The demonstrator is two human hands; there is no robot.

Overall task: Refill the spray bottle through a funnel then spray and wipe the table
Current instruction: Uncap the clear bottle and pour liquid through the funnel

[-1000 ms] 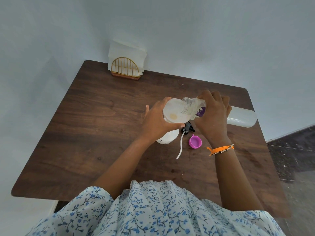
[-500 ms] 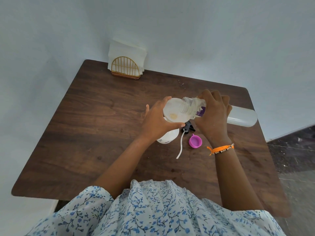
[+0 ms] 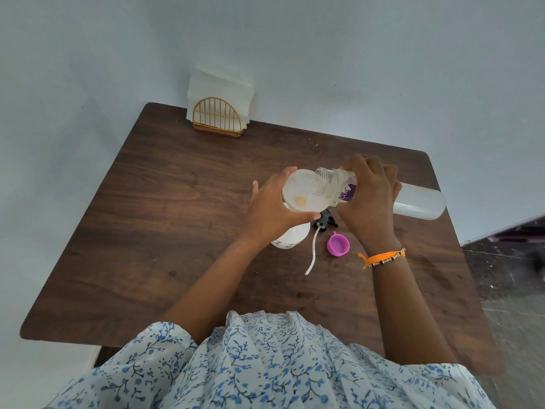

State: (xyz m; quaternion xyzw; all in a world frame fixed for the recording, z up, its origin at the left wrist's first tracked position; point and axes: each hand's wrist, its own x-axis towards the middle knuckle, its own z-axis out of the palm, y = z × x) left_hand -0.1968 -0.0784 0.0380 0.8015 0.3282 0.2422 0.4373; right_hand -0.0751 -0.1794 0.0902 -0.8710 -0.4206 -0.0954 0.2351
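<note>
Translucent plastic funnel point(image 3: 303, 191) sits on the white spray bottle point(image 3: 290, 237) mid-desk, gripped by your left hand point(image 3: 271, 211); your right hand point(image 3: 371, 196) grips the tilted clear refill bottle point(image 3: 339, 187), mouth over the funnel.

Translucent plastic funnel point(image 3: 303, 193); matt wood-grain table point(image 3: 177, 202).

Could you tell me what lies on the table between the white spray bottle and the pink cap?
In the head view, the black spray head with its white dip tube lies on the table between the spray bottle and the pink cap.
</note>
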